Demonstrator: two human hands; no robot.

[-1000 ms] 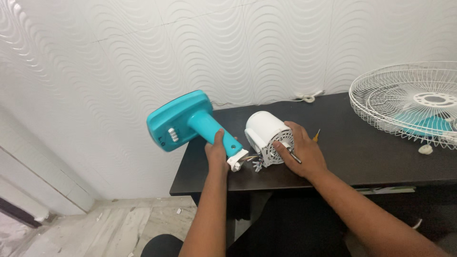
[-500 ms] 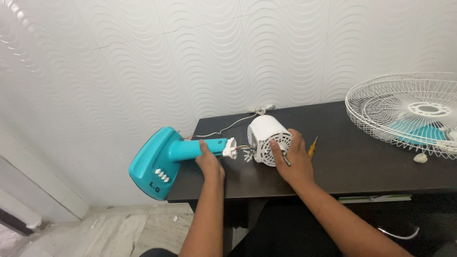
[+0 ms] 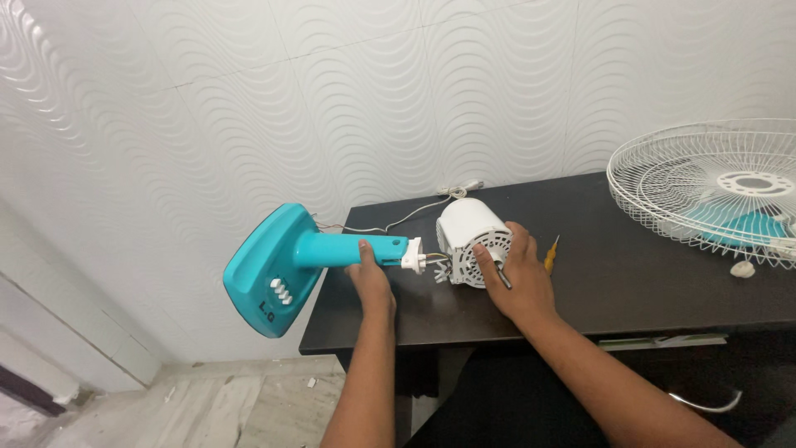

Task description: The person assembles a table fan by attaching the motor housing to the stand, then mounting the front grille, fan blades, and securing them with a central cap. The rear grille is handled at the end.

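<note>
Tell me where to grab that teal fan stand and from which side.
Probably best taken by the round neck of the teal fan stand, coming from below on the near side, as the left hand does. The neck lies level over the edge of the dark table and is slim enough to wrap; the broad base hangs off the table, and wires run to the white motor.

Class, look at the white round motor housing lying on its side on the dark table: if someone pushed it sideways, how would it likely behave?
The motor housing is drum-shaped and lies on its curved side, so it would probably roll. The right hand steadying it suggests as much. It likely feels heavy for its size, and the thin wires running to the teal stand look floppy and might tug.
</note>
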